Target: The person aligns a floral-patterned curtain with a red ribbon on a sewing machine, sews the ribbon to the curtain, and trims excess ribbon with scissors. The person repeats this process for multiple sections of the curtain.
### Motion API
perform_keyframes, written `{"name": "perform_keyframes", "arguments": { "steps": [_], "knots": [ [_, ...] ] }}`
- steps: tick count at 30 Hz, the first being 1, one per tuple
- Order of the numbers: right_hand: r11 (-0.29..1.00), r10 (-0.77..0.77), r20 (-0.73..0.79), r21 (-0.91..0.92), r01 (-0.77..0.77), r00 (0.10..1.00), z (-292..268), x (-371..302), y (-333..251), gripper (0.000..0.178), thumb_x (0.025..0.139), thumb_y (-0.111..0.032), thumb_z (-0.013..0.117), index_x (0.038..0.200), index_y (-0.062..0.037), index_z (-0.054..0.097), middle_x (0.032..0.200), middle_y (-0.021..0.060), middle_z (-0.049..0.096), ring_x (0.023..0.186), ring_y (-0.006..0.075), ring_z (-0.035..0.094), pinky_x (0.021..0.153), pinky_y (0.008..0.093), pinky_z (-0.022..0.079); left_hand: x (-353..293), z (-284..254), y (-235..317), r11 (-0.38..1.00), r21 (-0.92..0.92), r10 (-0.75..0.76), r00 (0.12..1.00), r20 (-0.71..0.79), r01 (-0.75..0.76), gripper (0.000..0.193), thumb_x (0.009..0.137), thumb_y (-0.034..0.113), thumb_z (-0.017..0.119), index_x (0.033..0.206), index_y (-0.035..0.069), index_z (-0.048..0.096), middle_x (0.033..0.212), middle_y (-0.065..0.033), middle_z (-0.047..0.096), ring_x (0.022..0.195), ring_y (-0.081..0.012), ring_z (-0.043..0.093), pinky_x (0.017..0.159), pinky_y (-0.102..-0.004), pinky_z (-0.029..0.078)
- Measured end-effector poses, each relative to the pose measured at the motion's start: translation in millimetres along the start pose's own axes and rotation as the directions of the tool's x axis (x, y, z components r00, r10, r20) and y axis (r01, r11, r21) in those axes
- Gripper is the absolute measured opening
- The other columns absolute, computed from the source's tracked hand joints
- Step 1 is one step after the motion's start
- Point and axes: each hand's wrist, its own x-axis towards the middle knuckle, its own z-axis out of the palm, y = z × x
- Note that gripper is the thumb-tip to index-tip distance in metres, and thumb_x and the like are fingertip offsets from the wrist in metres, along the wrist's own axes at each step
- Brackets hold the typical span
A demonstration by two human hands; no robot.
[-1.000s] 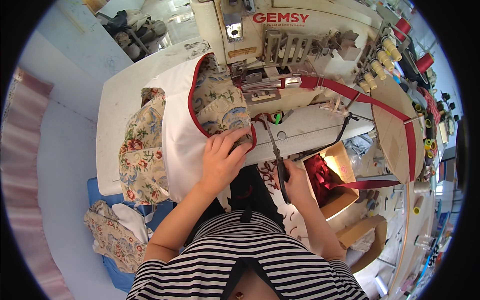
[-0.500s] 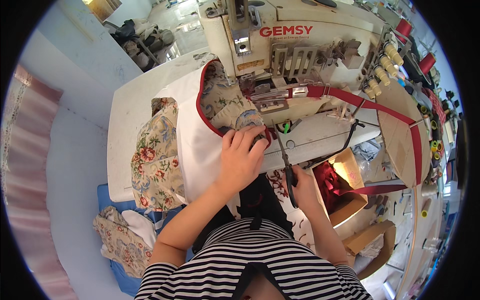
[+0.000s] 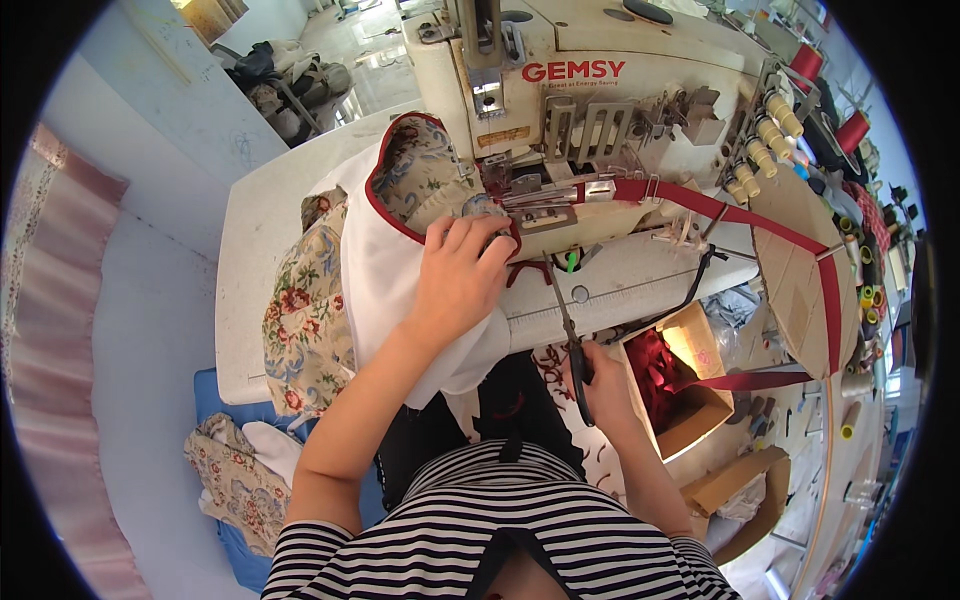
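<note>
A floral fabric piece [image 3: 308, 300] with a white lining [image 3: 385, 275] and dark red bound edge [image 3: 385, 212] lies on the sewing machine table. My left hand [image 3: 462, 275] has its fingers curled over the bound edge close to the machine's presser area. In my right hand [image 3: 608, 388] is a pair of scissors [image 3: 577, 365] with black handles, its blades pointing up over the table's front edge. Just beyond my left fingertips, a short dark red binding scrap [image 3: 532, 268] lies on the table near the blade tips.
The sewing machine [image 3: 640, 85] spans the back. Dark red binding tape [image 3: 690, 195] runs from its folder to the right, past a cardboard disc [image 3: 795, 270]. A box [image 3: 690, 420] of red strips stands below. Floral and white cloth [image 3: 235, 470] hangs over something blue at lower left.
My left hand and the fabric have shifted left, away from the scissors. A red binding scrap now shows separate on the table. My right hand and the scissors have dropped slightly.
</note>
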Motion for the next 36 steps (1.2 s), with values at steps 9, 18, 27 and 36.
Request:
{"name": "perform_keyframes", "arguments": {
  "steps": [9, 18, 27, 36],
  "knots": [
    [0.998, -0.054, 0.005, 0.02, 0.054, 0.999, 2, -2, 2, 0.034, 0.07, -0.015, 0.073, 0.095, 0.0003, 0.056, 0.074, 0.0184, 0.062, 0.068, 0.0357, 0.061, 0.061, 0.0395, 0.047, 6, -5, -8, 0.999, -0.034, 0.016, 1.0, 0.009, -0.016, 0.024, 0.067, 0.002, 0.063, 0.089, 0.007, 0.054, 0.109, -0.0044, 0.059, 0.102, -0.0239, 0.052, 0.089, -0.0402, 0.035],
    [0.999, -0.029, 0.021, -0.013, 0.029, 0.999, -3, 1, -9, 0.031, 0.073, -0.019, 0.072, 0.093, -0.0012, 0.056, 0.072, 0.0178, 0.062, 0.068, 0.0358, 0.062, 0.061, 0.0399, 0.048, 7, -5, -13, 0.999, -0.048, 0.017, 1.0, -0.006, -0.017, 0.023, 0.068, 0.002, 0.062, 0.09, 0.006, 0.054, 0.109, -0.0041, 0.06, 0.103, -0.0244, 0.052, 0.089, -0.0408, 0.036],
    [0.927, -0.219, -0.038, -0.32, 0.195, 0.975, -28, 34, -49, 0.023, 0.076, -0.02, 0.068, 0.087, -0.0065, 0.053, 0.067, 0.0135, 0.062, 0.064, 0.0348, 0.062, 0.058, 0.0427, 0.048, -3, -5, -12, 0.997, -0.081, 0.0, 1.0, -0.029, -0.002, 0.024, 0.07, 0.003, 0.063, 0.092, 0.004, 0.055, 0.11, -0.005, 0.06, 0.101, -0.0261, 0.053, 0.083, -0.0374, 0.041],
    [0.72, -0.295, 0.122, -0.623, 0.304, 0.948, -45, 50, -72, 0.03, 0.073, -0.022, 0.068, 0.087, -0.0019, 0.051, 0.073, 0.0135, 0.065, 0.067, 0.0332, 0.064, 0.061, 0.0424, 0.05, -12, -1, -21, 0.936, -0.324, -0.198, 0.967, -0.161, 0.137, 0.014, 0.084, 0.009, 0.058, 0.094, 0.0, 0.062, 0.101, -0.0111, 0.061, 0.094, -0.0291, 0.057, 0.081, -0.0372, 0.046]
  ]
}}
